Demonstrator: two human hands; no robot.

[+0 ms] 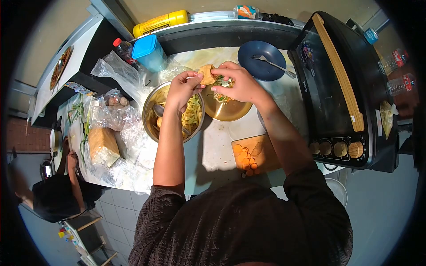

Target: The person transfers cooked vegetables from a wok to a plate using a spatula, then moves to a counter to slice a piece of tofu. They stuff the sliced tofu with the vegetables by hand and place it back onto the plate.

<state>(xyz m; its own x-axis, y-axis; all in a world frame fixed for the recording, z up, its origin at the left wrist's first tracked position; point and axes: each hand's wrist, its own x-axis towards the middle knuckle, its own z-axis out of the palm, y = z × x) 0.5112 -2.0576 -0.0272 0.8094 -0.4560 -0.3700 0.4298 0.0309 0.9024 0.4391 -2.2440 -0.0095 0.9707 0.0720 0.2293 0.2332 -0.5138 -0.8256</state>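
Observation:
A golden-brown fried tofu piece (207, 74) is held up between my two hands, above an amber plate (228, 111). My left hand (185, 88) pinches its left side between thumb and fingers. At its right edge are the closed fingertips of my right hand (237, 82); the thumb sits lower, over a heap of chopped vegetables (223, 96) on the plate. My right hand partly hides that heap. Under my left forearm stands a metal bowl (152, 131) of pale shredded vegetables (194, 111), with a spoon (158, 109) in it.
A cutting board (268, 155) bears orange carrot slices (245, 158). A dark blue plate (253, 53) with a fork (277, 64) lies behind. A black oven (337, 88) borders the right. Plastic bags (117, 113) and a blue-lidded container (150, 55) stand left. Another person (57, 195) is at far left.

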